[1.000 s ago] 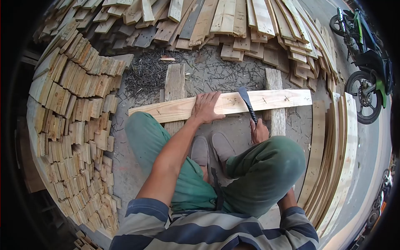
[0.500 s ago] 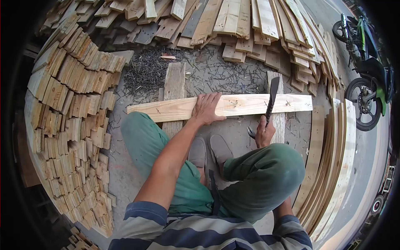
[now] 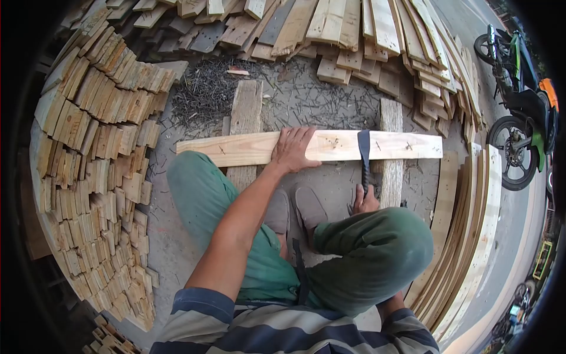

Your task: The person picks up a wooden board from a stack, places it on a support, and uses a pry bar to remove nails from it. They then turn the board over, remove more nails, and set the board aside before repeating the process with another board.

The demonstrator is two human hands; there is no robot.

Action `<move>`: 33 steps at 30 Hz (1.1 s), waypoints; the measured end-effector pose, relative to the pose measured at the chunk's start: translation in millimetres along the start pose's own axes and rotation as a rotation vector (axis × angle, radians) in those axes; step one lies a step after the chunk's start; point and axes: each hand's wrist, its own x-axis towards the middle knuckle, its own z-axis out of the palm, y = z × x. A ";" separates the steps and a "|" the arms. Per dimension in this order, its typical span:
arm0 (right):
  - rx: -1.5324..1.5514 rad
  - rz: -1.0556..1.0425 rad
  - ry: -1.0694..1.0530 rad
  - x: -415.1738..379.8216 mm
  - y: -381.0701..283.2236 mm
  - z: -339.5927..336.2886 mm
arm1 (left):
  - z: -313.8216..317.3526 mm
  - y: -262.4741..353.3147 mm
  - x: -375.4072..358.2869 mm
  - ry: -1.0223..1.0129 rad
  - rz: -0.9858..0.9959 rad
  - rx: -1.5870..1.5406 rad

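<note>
A pale wooden board (image 3: 236, 150) lies crosswise in front of me over two rough timber supports, the left one (image 3: 246, 109) and the right one (image 3: 390, 183). Across the board's width, left of its middle, my left hand (image 3: 293, 148) grips it, fingers over the far edge and thumb at the near edge. My right hand (image 3: 367, 200) is closed around the twisted dark shaft of a pry bar (image 3: 364, 154). Its flat blade overlaps the board right of the middle, close to nails (image 3: 378, 144) in the wood. The bar's lower end is mostly hidden by my hand.
Stacked boards rise at the left (image 3: 106, 135), the back (image 3: 330, 29) and the right (image 3: 471, 236). A heap of loose nails (image 3: 203, 94) covers the ground beyond the board, with more scattered around. A motorbike (image 3: 519, 112) stands at the far right.
The pry bar has swung left and down, so its blade now overlaps the board. My right hand has moved slightly left and nearer my knee. My left hand keeps its place.
</note>
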 end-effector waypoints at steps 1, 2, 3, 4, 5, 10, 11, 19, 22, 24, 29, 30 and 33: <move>-0.022 0.137 -0.037 -9.4 -34.6 -32.9 | -4.8 4.2 -0.8 -0.023 -0.015 -0.011; 0.019 0.060 0.052 -9.1 -23.3 -23.7 | -4.6 1.2 4.8 -0.017 -0.010 0.005; 0.048 -0.009 0.129 -19.4 -5.4 -15.9 | -2.9 3.2 0.5 -0.024 -0.014 0.008; 0.036 -0.002 0.129 -36.8 28.6 -39.1 | -0.3 8.2 -4.5 -0.029 -0.011 -0.005; -0.002 0.004 0.097 -51.3 56.4 -58.1 | -0.2 10.8 -4.7 -0.015 -0.005 -0.015; -0.152 -0.013 -0.099 -49.4 121.7 -53.5 | 1.1 9.9 -15.1 -0.065 -0.030 0.002; -0.189 -0.013 -0.138 -47.9 133.5 -53.8 | -7.0 6.4 -0.1 -0.039 -0.020 0.003; -0.134 0.006 -0.142 0.8 6.4 -15.4 | -2.2 4.1 -0.6 0.019 -0.002 0.038; -0.079 0.023 0.055 -4.0 -5.3 -24.9 | -1.6 2.2 3.2 0.034 0.015 0.017; -0.341 0.003 -0.300 25.3 4.0 -12.4 | -8.6 7.6 0.6 -0.012 0.006 0.008; 0.092 -0.011 -0.001 21.0 -16.0 -32.6 | -6.0 6.7 0.1 -0.003 -0.002 0.016; 0.069 -0.051 0.017 19.4 -7.9 -29.1 | -5.3 5.4 3.1 0.001 0.000 0.010; -0.135 -0.061 -0.078 29.4 17.8 -1.7 | -6.7 7.5 3.5 0.013 0.005 0.008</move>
